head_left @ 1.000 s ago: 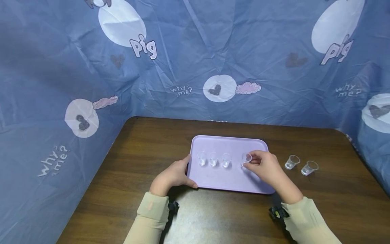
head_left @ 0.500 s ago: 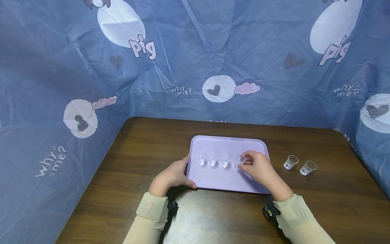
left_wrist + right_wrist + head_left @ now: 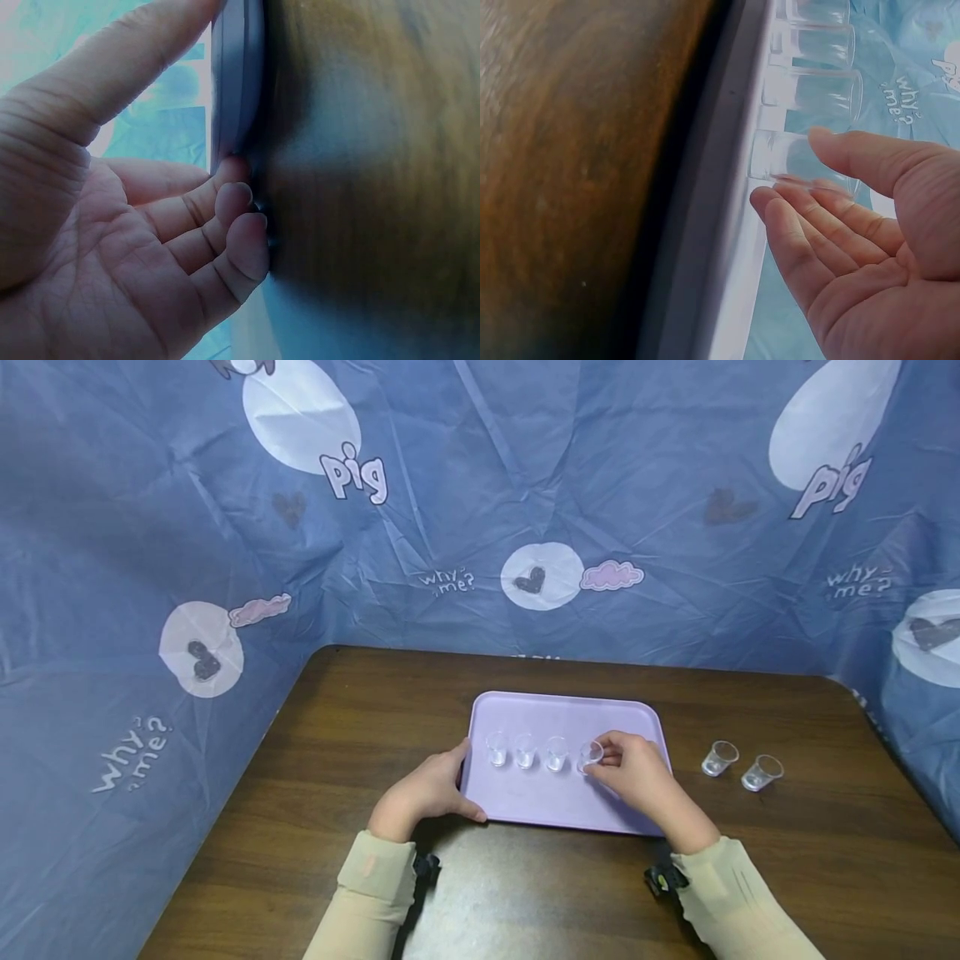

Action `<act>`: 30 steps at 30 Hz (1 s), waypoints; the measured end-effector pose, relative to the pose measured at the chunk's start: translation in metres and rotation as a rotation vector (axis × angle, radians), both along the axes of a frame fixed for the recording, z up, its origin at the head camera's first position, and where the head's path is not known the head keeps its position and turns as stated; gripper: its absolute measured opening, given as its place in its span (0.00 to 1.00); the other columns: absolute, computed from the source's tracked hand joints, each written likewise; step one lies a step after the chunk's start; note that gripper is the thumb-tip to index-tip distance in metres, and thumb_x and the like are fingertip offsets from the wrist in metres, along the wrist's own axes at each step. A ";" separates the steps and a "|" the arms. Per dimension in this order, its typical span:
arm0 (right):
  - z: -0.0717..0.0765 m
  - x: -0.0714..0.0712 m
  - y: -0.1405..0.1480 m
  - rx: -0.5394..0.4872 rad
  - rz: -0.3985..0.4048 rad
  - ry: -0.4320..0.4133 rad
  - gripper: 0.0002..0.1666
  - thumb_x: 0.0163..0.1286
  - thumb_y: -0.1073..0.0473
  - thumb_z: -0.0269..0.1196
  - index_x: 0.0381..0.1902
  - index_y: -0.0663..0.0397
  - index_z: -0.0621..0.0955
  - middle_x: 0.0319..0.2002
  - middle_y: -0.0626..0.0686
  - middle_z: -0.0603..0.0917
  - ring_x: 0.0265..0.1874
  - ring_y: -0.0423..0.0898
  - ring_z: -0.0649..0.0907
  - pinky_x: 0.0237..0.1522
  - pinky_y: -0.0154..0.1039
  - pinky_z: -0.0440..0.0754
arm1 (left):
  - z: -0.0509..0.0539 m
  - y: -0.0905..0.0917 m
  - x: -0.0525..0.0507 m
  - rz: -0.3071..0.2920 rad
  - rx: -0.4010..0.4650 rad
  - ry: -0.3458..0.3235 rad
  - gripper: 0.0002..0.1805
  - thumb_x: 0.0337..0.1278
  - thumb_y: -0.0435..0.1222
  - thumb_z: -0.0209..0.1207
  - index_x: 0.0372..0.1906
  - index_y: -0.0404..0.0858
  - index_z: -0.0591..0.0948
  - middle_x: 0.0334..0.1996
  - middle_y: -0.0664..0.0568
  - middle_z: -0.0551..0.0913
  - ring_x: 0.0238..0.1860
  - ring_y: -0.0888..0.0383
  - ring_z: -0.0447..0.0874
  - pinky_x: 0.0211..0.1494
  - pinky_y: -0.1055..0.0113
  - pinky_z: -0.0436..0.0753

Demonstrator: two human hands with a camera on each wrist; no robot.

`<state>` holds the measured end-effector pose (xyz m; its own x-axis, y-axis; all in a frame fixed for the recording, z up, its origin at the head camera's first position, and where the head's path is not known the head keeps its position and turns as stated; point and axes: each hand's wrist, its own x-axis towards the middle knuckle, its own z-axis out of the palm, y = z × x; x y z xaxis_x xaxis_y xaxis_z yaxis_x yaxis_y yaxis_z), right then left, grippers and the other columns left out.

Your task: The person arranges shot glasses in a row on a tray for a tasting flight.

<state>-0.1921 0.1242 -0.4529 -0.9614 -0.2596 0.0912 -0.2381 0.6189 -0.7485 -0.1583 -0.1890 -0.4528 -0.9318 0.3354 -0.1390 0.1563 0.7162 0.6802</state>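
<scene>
A lilac tray point(image 3: 555, 806) lies on the brown table. My left hand point(image 3: 427, 789) holds its near left corner, thumb at the front edge and fingers along the left side; the left wrist view shows the fingertips against the tray's rim point(image 3: 236, 75). My right hand point(image 3: 637, 777) pinches a small clear cup point(image 3: 589, 755) between thumb and fingers, upright at the tray surface. To its left, three similar clear cups stand in a row: a left cup point(image 3: 497, 750), a middle cup point(image 3: 525, 752) and a right cup point(image 3: 556, 753). The right wrist view shows the pinched cup point(image 3: 787, 156) beside the row.
Right of the tray, two more clear cups stand on the table, a nearer-in cup point(image 3: 720, 758) and an outer cup point(image 3: 762, 772). A blue printed cloth point(image 3: 435, 527) hangs behind and to the sides of the table point(image 3: 360, 710).
My right hand has moved the pinched cup left across the tray, closer to the row of three; it has barely moved in the last half second. The left hand stays at the tray's corner.
</scene>
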 end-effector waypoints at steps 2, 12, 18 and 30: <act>0.000 0.000 0.000 -0.001 -0.005 -0.008 0.14 0.57 0.67 0.75 0.39 0.65 0.83 0.36 0.57 0.88 0.37 0.52 0.88 0.38 0.41 0.85 | 0.000 0.000 0.000 0.001 -0.001 -0.001 0.65 0.30 0.39 0.86 0.76 0.29 0.59 0.58 0.36 0.79 0.55 0.47 0.78 0.61 0.52 0.74; 0.000 0.001 0.001 -0.014 0.002 -0.013 0.18 0.58 0.68 0.76 0.44 0.68 0.83 0.39 0.60 0.87 0.38 0.53 0.88 0.39 0.43 0.85 | 0.000 0.001 -0.001 -0.015 -0.020 0.019 0.64 0.30 0.40 0.86 0.75 0.29 0.61 0.56 0.36 0.80 0.54 0.46 0.79 0.60 0.52 0.75; 0.001 0.002 0.004 -0.036 0.037 -0.029 0.22 0.59 0.70 0.74 0.49 0.73 0.81 0.42 0.63 0.87 0.40 0.55 0.87 0.42 0.44 0.85 | 0.000 0.000 0.000 -0.004 -0.002 0.019 0.63 0.28 0.39 0.86 0.74 0.30 0.62 0.55 0.37 0.80 0.54 0.46 0.79 0.60 0.51 0.75; 0.012 0.010 0.024 -0.020 -0.020 0.042 0.22 0.61 0.68 0.74 0.51 0.73 0.82 0.43 0.65 0.87 0.41 0.55 0.88 0.43 0.45 0.85 | 0.000 0.000 0.000 -0.002 -0.008 0.017 0.64 0.29 0.40 0.86 0.75 0.31 0.61 0.55 0.37 0.80 0.54 0.47 0.79 0.60 0.52 0.75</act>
